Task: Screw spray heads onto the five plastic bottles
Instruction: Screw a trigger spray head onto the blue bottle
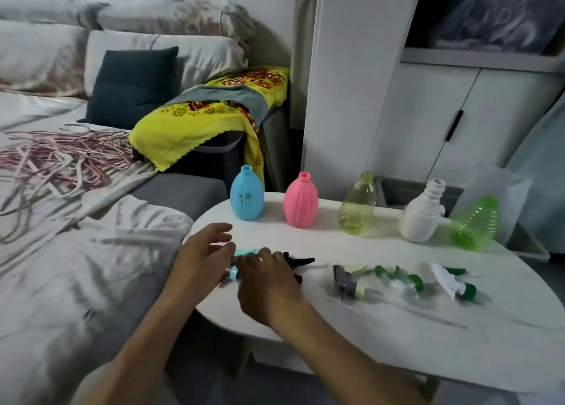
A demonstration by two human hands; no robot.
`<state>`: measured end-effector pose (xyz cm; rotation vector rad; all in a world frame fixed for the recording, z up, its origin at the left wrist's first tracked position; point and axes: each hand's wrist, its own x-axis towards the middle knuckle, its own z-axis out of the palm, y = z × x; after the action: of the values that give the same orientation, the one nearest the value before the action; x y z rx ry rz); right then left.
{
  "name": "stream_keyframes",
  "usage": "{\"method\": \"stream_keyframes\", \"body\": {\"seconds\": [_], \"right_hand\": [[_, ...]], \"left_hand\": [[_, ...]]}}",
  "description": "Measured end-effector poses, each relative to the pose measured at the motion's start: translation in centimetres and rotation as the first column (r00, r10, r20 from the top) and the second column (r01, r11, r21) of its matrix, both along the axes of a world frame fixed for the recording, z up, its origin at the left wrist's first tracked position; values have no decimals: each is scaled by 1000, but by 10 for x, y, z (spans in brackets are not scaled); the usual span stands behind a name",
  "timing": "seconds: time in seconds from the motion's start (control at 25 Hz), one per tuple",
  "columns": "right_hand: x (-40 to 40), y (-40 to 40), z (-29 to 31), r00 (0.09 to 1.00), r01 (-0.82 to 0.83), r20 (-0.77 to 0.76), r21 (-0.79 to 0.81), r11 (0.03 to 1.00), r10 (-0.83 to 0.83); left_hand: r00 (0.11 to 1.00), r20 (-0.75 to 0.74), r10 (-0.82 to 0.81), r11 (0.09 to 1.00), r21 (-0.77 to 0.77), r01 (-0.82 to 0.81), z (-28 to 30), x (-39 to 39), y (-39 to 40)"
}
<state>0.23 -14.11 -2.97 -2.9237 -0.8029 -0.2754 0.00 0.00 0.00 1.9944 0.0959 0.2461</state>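
Several open-necked bottles stand in a row on the white table [397, 337]: blue bottle [247, 194], pink bottle [300, 201], clear yellow-green bottle [357, 209], white bottle [423, 213], green ribbed bottle [474, 224]. Spray heads lie in front of them: a black and blue one [301, 262] under my hands, a grey one [347, 284], a clear green one [397, 282], a white and green one [455, 282]. My right hand [266, 282] rests on the black head, fingers curled over it. My left hand [203, 251] hovers beside it, fingers spread.
A bed with a rumpled duvet [76, 282] and pink hangers [61, 160] lies left of the table. A yellow patterned cloth [198, 120] drapes over a dark box behind. White cabinets [458, 114] stand at the back right.
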Motion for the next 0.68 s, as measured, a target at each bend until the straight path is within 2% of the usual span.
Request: {"method": "stream_keyframes", "body": {"seconds": [0.08,0.2,0.28,0.32,0.36,0.4,0.44,0.48,0.52,0.56,0.6,0.68], "right_hand": [[9,21,-6,999,-14,49,-91,996,19],[16,33,-16,994,-57,83,-108,993,66],[25,25,-9,998,-27,66,102,994,20],[29,16,1,999,24,15,297,955,-30],[34,6,14,993,103,-101,509,854,-59],[42,-7,30,967,201,-251,693,693,-29],[47,-26,47,930,290,-362,829,478,65],[50,-47,62,889,379,-426,889,256,166],[51,-70,74,856,455,-463,886,90,229],[50,-93,80,829,508,-487,861,-7,274],[45,-113,82,806,544,-502,837,-58,313],[33,-141,73,782,586,-506,795,-154,363]], "left_hand": [[1000,-12,28,995,-101,-29,-1,1,1],[996,43,81,995,-57,-78,0,-1,0],[969,146,200,978,-92,-188,10,10,7],[945,194,263,955,-192,-227,17,19,12],[921,210,328,915,-311,-256,22,32,17],[900,199,388,873,-392,-290,24,49,21],[893,162,419,856,-399,-329,22,68,21],[899,114,423,869,-334,-366,16,86,18],[914,60,401,897,-229,-379,8,104,13],[932,12,362,924,-138,-357,-1,120,4],[947,-25,321,942,-95,-322,-11,135,-7],[959,-52,277,952,-119,-281,-28,157,-20]]}}
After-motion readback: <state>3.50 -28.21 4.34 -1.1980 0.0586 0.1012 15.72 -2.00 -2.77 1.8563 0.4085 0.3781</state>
